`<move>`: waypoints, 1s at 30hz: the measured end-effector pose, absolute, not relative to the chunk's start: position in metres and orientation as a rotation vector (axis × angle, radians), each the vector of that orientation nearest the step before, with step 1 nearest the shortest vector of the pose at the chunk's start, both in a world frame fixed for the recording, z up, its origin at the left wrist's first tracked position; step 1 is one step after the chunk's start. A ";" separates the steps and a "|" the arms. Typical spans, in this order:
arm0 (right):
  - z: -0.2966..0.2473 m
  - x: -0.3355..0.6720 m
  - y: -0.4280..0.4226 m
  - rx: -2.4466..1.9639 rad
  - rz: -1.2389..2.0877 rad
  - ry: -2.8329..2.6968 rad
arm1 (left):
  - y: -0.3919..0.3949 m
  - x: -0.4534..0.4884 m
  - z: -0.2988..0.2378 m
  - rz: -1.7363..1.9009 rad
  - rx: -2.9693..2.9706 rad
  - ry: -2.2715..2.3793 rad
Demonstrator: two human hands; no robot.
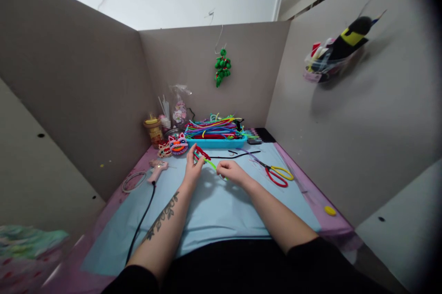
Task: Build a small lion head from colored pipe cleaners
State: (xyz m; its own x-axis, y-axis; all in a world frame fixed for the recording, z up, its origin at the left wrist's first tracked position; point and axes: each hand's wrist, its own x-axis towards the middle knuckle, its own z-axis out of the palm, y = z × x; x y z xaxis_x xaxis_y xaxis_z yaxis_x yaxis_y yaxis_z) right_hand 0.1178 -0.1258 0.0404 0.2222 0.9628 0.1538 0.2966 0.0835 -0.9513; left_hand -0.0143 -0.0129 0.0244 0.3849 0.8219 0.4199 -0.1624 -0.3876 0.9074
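Note:
My left hand [192,168] pinches the red bent end of a pipe cleaner piece [202,154] just above the light blue mat [207,211]. A green stem [211,164] runs from that red part to my right hand [230,171], whose fingers are closed on its other end. Both hands hover over the far middle of the mat, close together. My left forearm carries a dark tattoo.
A blue tray [217,142] full of coloured pipe cleaners sits behind the hands. Red-and-yellow scissors [279,174] lie to the right, a pink glue gun [158,169] with a black cord to the left. Small craft figures [177,143] stand by the corner. Grey cardboard walls enclose the desk.

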 end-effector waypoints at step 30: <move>0.031 0.111 -0.116 -1.356 0.124 -1.212 | -0.026 -0.012 0.017 0.893 2.014 0.374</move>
State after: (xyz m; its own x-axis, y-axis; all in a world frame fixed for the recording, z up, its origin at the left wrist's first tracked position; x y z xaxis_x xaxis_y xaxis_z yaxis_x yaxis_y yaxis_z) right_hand 0.1114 -0.1161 0.0307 0.4415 0.6838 0.5810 0.5522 0.3033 -0.7766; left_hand -0.0120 -0.0257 0.0166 0.6969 0.5583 0.4502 -0.0710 -0.5709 0.8179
